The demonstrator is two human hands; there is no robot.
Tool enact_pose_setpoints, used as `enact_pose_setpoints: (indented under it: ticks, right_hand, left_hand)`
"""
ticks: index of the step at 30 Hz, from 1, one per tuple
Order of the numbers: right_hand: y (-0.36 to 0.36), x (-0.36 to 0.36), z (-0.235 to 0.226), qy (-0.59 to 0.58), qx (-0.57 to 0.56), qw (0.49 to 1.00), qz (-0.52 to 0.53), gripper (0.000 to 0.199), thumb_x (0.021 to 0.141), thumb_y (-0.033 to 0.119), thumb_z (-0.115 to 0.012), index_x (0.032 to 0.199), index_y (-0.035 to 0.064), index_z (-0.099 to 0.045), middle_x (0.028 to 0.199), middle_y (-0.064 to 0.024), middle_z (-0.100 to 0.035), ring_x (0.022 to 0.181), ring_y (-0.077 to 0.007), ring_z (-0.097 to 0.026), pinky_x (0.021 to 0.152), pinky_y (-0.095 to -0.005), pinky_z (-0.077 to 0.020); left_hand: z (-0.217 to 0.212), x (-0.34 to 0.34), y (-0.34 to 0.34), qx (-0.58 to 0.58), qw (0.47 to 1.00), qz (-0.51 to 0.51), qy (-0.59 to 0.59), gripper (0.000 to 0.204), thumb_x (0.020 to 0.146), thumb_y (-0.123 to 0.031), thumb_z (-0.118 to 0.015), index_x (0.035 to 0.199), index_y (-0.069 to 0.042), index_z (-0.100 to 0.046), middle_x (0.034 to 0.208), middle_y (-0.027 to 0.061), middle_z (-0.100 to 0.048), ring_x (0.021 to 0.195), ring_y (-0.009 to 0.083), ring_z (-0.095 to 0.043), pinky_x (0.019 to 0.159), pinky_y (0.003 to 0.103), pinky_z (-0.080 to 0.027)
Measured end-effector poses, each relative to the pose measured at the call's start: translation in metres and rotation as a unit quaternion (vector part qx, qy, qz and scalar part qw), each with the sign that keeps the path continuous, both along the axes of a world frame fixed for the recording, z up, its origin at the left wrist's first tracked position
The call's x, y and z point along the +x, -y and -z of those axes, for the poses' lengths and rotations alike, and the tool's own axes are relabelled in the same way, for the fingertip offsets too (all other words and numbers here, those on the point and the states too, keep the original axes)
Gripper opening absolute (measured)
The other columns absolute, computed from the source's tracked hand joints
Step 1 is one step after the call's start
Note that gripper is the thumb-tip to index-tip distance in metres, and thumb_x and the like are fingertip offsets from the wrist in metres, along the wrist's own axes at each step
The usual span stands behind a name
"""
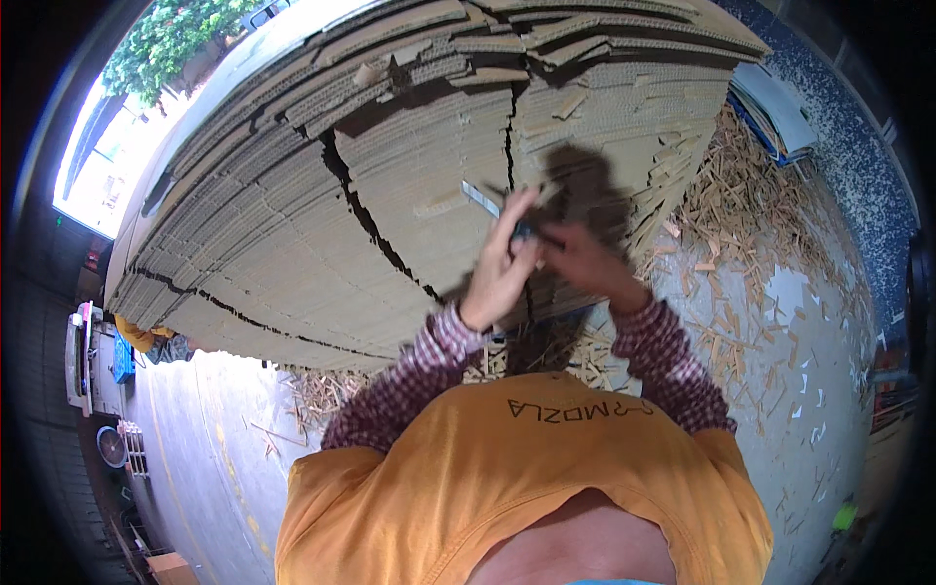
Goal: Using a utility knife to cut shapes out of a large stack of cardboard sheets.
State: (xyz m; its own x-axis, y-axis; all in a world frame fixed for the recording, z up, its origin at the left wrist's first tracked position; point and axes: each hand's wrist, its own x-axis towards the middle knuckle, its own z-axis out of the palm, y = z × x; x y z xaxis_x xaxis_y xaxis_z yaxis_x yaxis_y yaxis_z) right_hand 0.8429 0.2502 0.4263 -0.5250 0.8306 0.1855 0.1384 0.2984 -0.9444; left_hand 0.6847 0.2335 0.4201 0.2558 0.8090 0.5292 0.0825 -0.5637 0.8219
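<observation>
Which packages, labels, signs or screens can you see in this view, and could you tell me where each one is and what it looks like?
Stack of flattened cardboard sheets: fills the upper middle, right in front of both hands; brown, corrugated, uneven edges.
Small cardboard box: lower left on the floor; brown, boxy.
Flat white and blue sheets: upper right beside the stack; layered, rectangular.
No screen or sign can be made out.

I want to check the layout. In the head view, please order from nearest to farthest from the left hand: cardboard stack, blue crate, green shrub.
1. Cardboard stack: directly behind the left hand.
2. Blue crate: far left, on the floor.
3. Green shrub: top left, outdoors.
</observation>
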Motion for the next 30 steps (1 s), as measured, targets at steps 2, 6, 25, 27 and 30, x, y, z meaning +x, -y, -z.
enact_pose_setpoints:
  ticks: [2, 6, 25, 27, 30]
  right_hand:
    - [0.000, -0.001, -0.056, 0.004, 0.051, 0.999, 0.020, 0.035, 0.090, 0.030, -0.053, 0.103, -0.0025, -0.056, 0.071, -0.0029, -0.056, 0.069, -0.0076, -0.046, 0.059, -0.0281, -0.0394]
    - [-0.024, -0.002, -0.082, -0.035, 0.071, 0.995, 0.060, 0.034, 0.091, 0.030, -0.052, 0.097, -0.0034, -0.056, 0.070, -0.0030, -0.055, 0.068, -0.0084, -0.047, 0.058, -0.0296, -0.0393]
    - [-0.030, -0.020, -0.084, -0.030, 0.075, 0.991, 0.103, 0.032, 0.090, 0.028, -0.052, 0.086, -0.0034, -0.054, 0.067, -0.0053, -0.054, 0.063, -0.0123, -0.050, 0.054, -0.0315, -0.0391]
    - [-0.021, -0.035, -0.061, -0.092, 0.134, 0.981, 0.104, 0.026, 0.089, 0.022, -0.052, 0.085, -0.0032, -0.053, 0.069, -0.0084, -0.055, 0.064, -0.0147, -0.051, 0.056, -0.0328, -0.0398]
    - [-0.014, -0.048, -0.059, -0.144, 0.172, 0.965, 0.136, 0.021, 0.088, 0.018, -0.053, 0.083, -0.0022, -0.052, 0.066, -0.0042, -0.054, 0.064, -0.0108, -0.048, 0.057, -0.0292, -0.0397]
  left_hand:
    - [-0.041, 0.003, -0.013, 0.005, 1.000, 0.012, -0.007, 0.050, 0.090, -0.020, -0.047, 0.136, -0.008, -0.036, 0.141, 0.0222, -0.029, 0.133, 0.0292, -0.026, 0.099, 0.037, -0.033]
    - [-0.079, 0.015, -0.041, 0.153, 0.986, -0.055, -0.036, 0.044, 0.091, -0.019, -0.044, 0.133, -0.007, -0.040, 0.134, 0.0227, -0.037, 0.120, 0.0325, -0.042, 0.094, 0.035, -0.037]
    - [-0.082, 0.012, -0.046, 0.025, 0.999, -0.029, 0.028, 0.031, 0.085, -0.010, -0.045, 0.115, -0.002, -0.049, 0.102, 0.0158, -0.050, 0.096, 0.0251, -0.051, 0.083, 0.032, -0.041]
    - [-0.060, 0.011, -0.042, 0.046, 0.997, -0.054, 0.041, 0.027, 0.088, -0.016, -0.046, 0.111, -0.003, -0.050, 0.099, 0.0136, -0.050, 0.094, 0.0249, -0.050, 0.083, 0.032, -0.040]
    - [-0.060, 0.005, -0.038, 0.045, 0.996, -0.052, 0.060, 0.035, 0.092, -0.032, -0.047, 0.112, -0.003, -0.049, 0.100, 0.0119, -0.048, 0.094, 0.0231, -0.048, 0.084, 0.030, -0.037]
